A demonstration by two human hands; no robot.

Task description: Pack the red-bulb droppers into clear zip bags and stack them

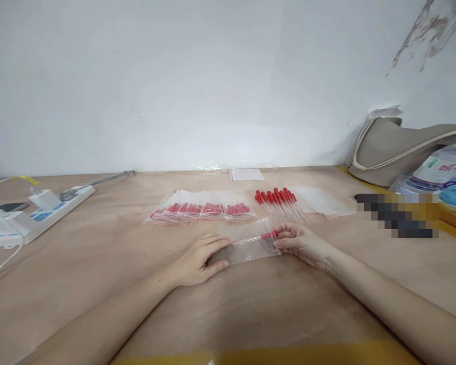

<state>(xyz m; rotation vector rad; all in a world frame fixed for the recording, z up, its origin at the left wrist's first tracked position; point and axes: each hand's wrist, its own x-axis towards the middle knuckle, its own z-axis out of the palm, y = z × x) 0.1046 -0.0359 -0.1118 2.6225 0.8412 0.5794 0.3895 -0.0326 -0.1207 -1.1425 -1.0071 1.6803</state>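
A clear zip bag (251,244) lies flat on the wooden table (110,263) between my hands. My left hand (201,259) rests on its left end, fingers laid over the plastic and the thumb under its edge. My right hand (301,244) pinches the bag's right, open end, where the red bulb of a dropper (269,234) shows at the mouth. Behind the bag lies a loose bunch of red-capped glass droppers (278,198). To its left sits a row of filled bags (201,208) with red-capped droppers inside.
Empty clear bags (321,200) lie right of the loose droppers, and another small bag (246,174) sits near the wall. A white power strip (47,213) with plugs and cables is at the left. A grey tote bag (395,147) and packaged goods (446,170) stand at the right.
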